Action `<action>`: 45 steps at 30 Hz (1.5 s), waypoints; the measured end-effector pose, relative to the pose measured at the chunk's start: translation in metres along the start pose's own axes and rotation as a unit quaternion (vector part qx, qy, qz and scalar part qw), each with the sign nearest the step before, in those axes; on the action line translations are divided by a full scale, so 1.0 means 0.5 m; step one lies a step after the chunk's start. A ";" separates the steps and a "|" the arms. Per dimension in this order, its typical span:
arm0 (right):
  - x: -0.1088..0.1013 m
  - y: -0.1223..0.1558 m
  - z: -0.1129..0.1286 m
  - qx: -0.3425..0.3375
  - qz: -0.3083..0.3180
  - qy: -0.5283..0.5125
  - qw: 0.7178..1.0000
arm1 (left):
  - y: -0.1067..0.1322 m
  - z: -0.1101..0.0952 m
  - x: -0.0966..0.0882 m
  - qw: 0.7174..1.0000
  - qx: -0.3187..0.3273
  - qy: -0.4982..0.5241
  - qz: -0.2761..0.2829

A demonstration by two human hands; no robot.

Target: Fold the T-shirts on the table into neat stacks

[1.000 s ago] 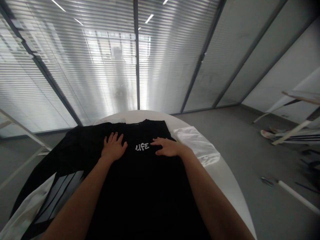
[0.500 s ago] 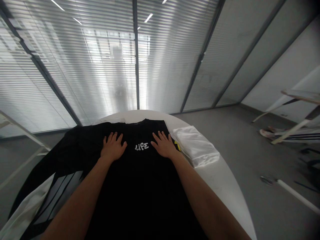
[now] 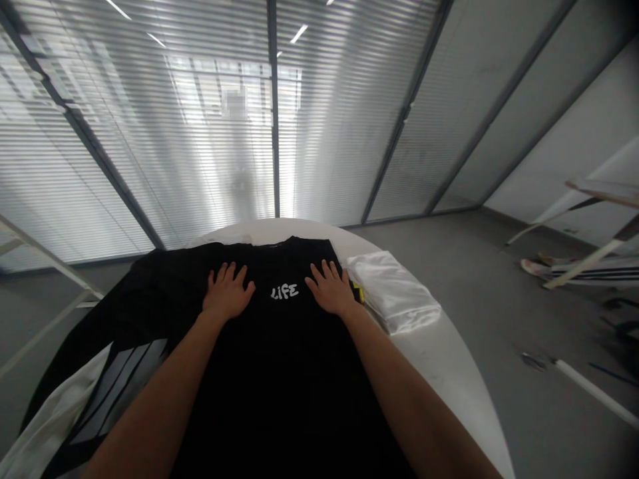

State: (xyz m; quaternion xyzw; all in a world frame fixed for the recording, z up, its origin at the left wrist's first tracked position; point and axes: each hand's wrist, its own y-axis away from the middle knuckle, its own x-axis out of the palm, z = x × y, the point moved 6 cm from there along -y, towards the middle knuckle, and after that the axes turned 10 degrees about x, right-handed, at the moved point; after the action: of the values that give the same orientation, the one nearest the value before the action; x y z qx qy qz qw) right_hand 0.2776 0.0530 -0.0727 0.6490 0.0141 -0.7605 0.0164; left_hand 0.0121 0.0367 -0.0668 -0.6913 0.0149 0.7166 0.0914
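Note:
A black T-shirt (image 3: pixel 279 359) with the white word "LIFE" lies spread on a round white table (image 3: pixel 449 359). My left hand (image 3: pixel 227 293) rests flat on the shirt, left of the lettering, with its fingers spread. Just right of the lettering, my right hand (image 3: pixel 330 289) also lies flat with fingers apart, near the shirt's right edge. Neither hand holds anything. A small yellow patch (image 3: pixel 356 291) shows beside my right hand.
A folded white shiny cloth (image 3: pixel 394 289) lies on the table right of the shirt. More black and white-striped clothing (image 3: pixel 100 386) lies at the left. Glass walls with blinds stand behind. Wooden frames and a white tube (image 3: pixel 594 392) are on the grey floor at right.
My right hand turned from pointing sideways at the lettering to pointing forward, and slid right to the shirt's edge. The left hand stayed in place.

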 end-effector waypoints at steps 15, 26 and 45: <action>-0.095 -0.020 -0.090 0.190 0.002 -0.078 0.979 | 0.000 0.001 0.004 1.000 0.000 -0.002 -0.004; -0.065 -0.061 -0.140 0.162 0.044 -0.176 0.970 | -0.001 0.001 0.004 1.000 0.001 -0.003 -0.004; -0.074 -0.012 -0.075 0.134 0.194 -0.562 0.793 | -0.001 0.000 0.002 1.000 -0.002 -0.001 0.001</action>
State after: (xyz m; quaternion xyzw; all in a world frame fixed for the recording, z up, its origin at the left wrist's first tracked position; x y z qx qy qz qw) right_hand 0.3201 0.0608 -0.0422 0.0918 -0.2252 -0.9666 0.0814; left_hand 0.0124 0.0373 -0.0679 -0.6909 0.0140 0.7173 0.0892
